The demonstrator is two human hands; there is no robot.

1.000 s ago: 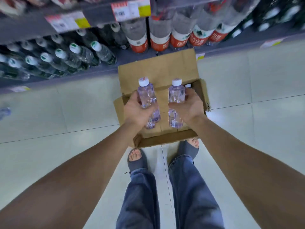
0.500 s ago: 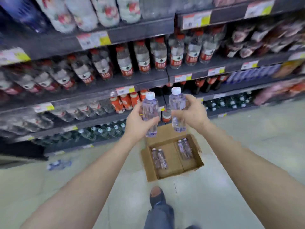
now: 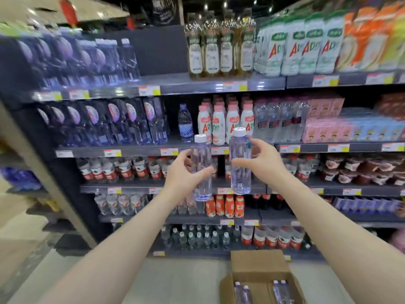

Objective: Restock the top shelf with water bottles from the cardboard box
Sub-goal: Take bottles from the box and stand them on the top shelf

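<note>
My left hand (image 3: pixel 183 172) grips a clear water bottle with a white cap (image 3: pixel 200 163), held upright. My right hand (image 3: pixel 260 163) grips a second matching water bottle (image 3: pixel 240 159), also upright and slightly higher. Both bottles are in front of the middle shelves, at the height of the second shelf edge. The top shelf (image 3: pixel 175 84) carries a row of similar purple-tinted bottles (image 3: pixel 105 62) at its left, with a bare dark gap beside them. The open cardboard box (image 3: pixel 258 270) lies on the floor at the lower right, with several bottles lying inside.
Tall oil-coloured bottles (image 3: pixel 219 47) and white-green drink packs (image 3: pixel 306 44) fill the right of the top shelf. Lower shelves hold milk drinks, red-labelled water and cartons. Pale tiled floor (image 3: pixel 175 281) lies in front of the shelving; an aisle opens at the left.
The view has tilted up from the box to the shelving. Both hands have lifted their bottles from the box to shelf height.
</note>
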